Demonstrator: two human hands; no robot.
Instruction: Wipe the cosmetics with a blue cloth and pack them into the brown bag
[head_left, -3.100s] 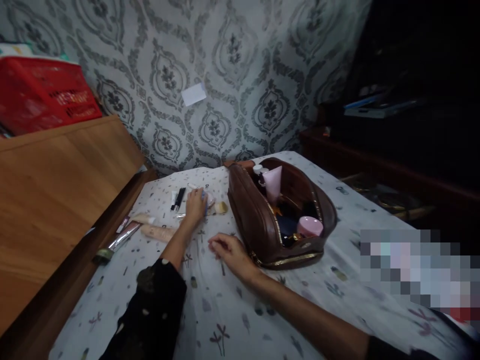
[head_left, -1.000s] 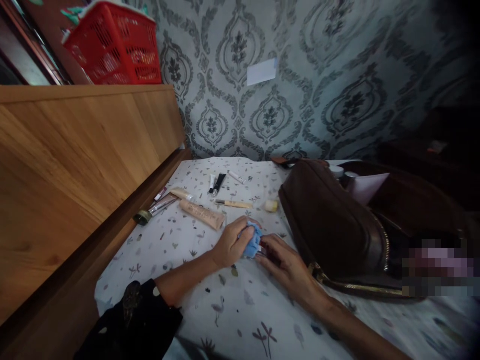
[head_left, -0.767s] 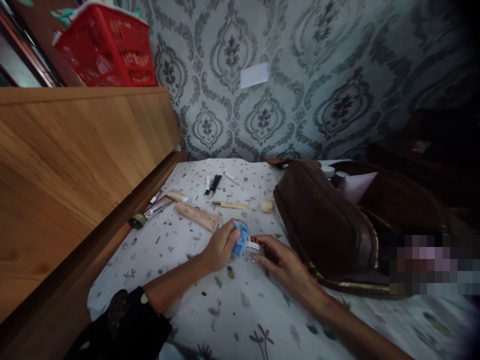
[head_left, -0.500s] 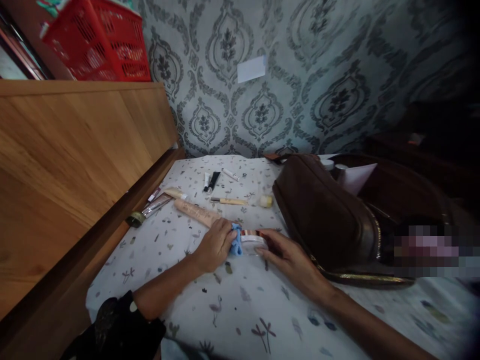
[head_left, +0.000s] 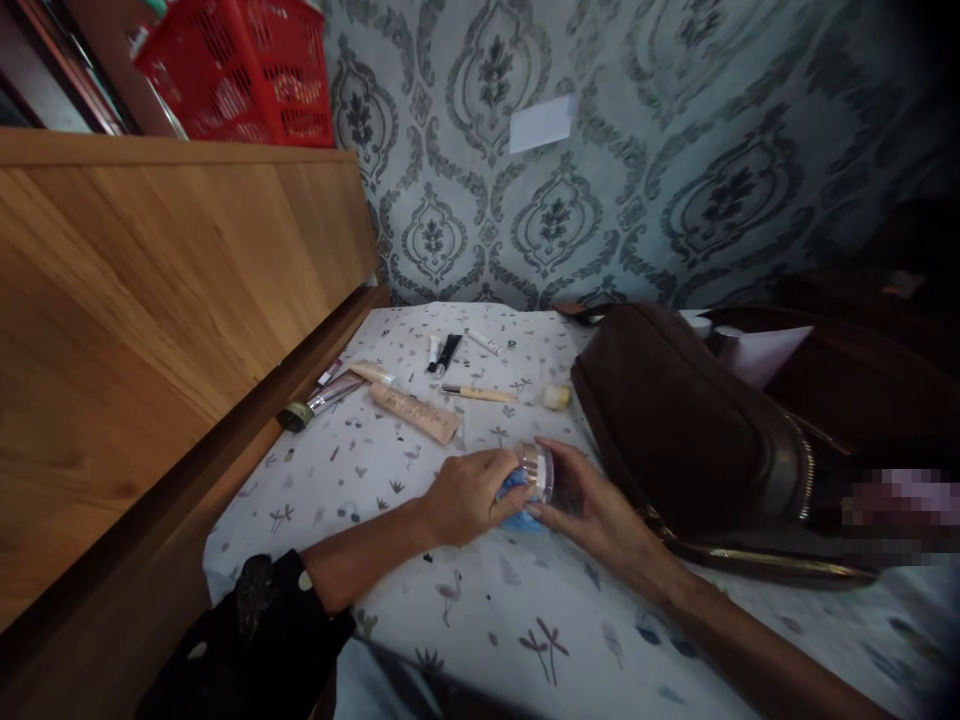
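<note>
My right hand (head_left: 596,505) grips a small round jar (head_left: 543,468) with clear sides and a shiny band, fingers behind it and thumb in front. A crumpled blue cloth (head_left: 517,512) is pinched in my left hand (head_left: 472,492) and pressed against the jar's left side. Both hands are just above the patterned white sheet (head_left: 480,600). Beyond my left hand lies a beige squeeze tube (head_left: 415,412). Farther back are a thin wooden-coloured stick (head_left: 480,393), a small yellowish pot (head_left: 555,397), a black tube (head_left: 448,353) and a white tube (head_left: 484,342).
An open brown bag (head_left: 667,430) with a gold zip stands close to my right hand. On the left, a wooden panel (head_left: 187,280) borders the sheet, with several tubes (head_left: 337,388) beside it. A red basket (head_left: 247,80) sits above the panel. Patterned wallpaper (head_left: 555,220) closes the back.
My left hand has brought the cloth farther over the jar, hiding more of it. The jar has turned in my right hand. The view has swung slightly left, shifting the whole scene rightward.
</note>
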